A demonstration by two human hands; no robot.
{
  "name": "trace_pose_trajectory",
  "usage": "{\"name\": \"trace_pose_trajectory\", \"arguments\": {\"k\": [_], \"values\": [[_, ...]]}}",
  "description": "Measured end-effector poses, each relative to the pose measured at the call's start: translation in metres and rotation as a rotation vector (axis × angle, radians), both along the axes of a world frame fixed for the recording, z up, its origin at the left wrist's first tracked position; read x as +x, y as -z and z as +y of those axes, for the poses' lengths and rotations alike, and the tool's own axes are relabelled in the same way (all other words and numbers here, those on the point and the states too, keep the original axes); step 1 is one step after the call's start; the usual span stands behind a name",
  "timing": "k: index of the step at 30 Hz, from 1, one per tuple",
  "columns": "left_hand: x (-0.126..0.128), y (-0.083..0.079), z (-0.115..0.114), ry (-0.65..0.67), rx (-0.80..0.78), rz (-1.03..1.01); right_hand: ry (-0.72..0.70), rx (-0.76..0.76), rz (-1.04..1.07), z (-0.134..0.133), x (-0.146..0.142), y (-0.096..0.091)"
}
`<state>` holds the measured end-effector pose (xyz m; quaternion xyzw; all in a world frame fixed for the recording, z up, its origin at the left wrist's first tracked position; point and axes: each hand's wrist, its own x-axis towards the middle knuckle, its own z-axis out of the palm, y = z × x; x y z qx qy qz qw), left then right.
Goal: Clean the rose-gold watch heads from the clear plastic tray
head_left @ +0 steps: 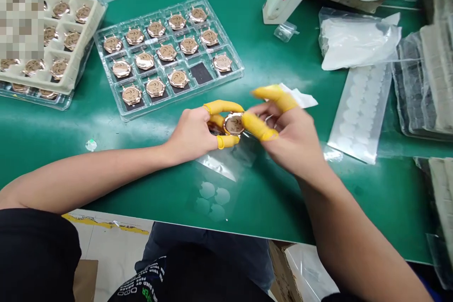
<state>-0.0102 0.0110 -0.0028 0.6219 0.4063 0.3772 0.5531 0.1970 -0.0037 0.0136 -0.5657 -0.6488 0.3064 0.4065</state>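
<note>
Rose-gold watch case (233, 124): is being held between both hands above the green work mat (354, 193), near the middle of the scene, with its round dial turned up.

Left hand (191, 134): is being kept closed around the case's left side, with its curled fingers gripping the rim.

Right hand (288, 139): is being held against the case's right side, one finger being pressed on the rim and another being raised to the far side; whether the case is gripped by this hand cannot be told.

Yellow finger cots (222, 106): are being worn on the fingers of both hands.

Clear plastic tray (220, 33): is being left on the mat, far from the hands and to the left, with rows of similar watch cases being held in its pockets.

Beige pulp tray (76, 86): is being rested at far left, with more cases being carried in its cells; one corner is being hidden by a pixelated patch.

White sticker sheet (361, 108): is being laid just right of the right hand, with round stickers being carried in rows.

Plastic bag (359, 40): is being left at far right, with white contents being packed inside.
</note>
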Motion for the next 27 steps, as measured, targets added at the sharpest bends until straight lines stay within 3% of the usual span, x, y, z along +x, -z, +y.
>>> {"name": "trace_pose_trajectory", "arguments": {"k": [2,6,9,11,13,16,18,23,27], "values": [[0.0,0.001,0.0,0.009,-0.023,-0.004,-0.087,-0.093,0.196,0.001,-0.01,-0.005],[0.001,-0.003,-0.001,0.037,-0.087,0.003,-0.024,0.116,0.357,0.045,-0.023,-0.02],[-0.001,-0.01,-0.002,0.101,-0.11,0.029,-0.083,0.117,0.102,0.099,-0.039,-0.027],[-0.002,-0.013,-0.003,0.13,-0.13,0.048,-0.237,0.01,-0.151,0.126,-0.051,-0.028],[-0.003,-0.015,-0.004,0.143,-0.139,0.066,-0.338,0.027,-0.357,0.142,-0.061,-0.025],[-0.002,-0.014,-0.004,0.143,-0.126,0.085,-0.309,0.249,-0.474,0.147,-0.071,-0.014],[-0.002,-0.013,-0.004,0.142,-0.111,0.091,-0.343,0.293,-0.475,0.145,-0.077,-0.003],[-0.003,-0.011,-0.004,0.153,-0.086,0.047,-0.438,0.192,-0.456,0.144,-0.101,0.016],[-0.005,-0.01,-0.004,0.13,-0.075,0.03,-0.379,0.089,-0.265,0.134,-0.105,-0.007]]}}
